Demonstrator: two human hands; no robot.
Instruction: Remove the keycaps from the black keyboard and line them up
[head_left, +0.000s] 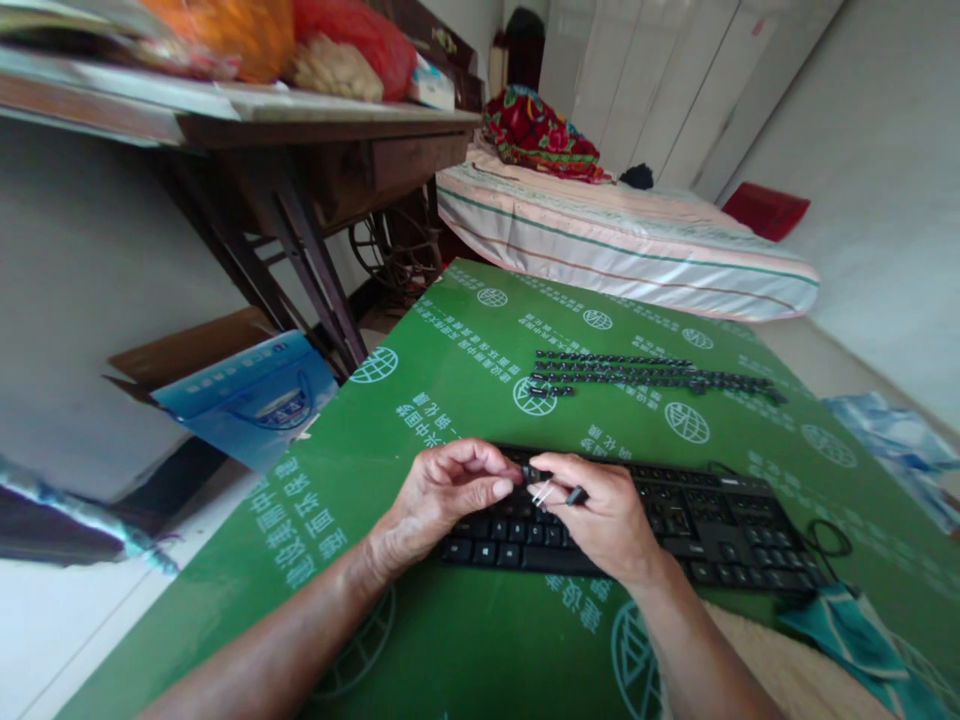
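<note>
A black keyboard [705,525] lies on a green printed board [465,400]. My left hand [442,495] rests over the keyboard's left end, its fingers curled toward a small black keycap [531,472] held between both hands. My right hand [604,515] grips a thin wire keycap puller [551,492] with a black handle, its prongs at that keycap. Rows of removed black keycaps [645,375] are laid out on the board beyond the keyboard.
A dark wooden table [300,150] piled with bags stands at the left, with a blue bag [251,400] under it. A bed [622,240] with striped bedding lies behind. The keyboard's cable [829,540] curls at the right, near a teal cloth [847,625].
</note>
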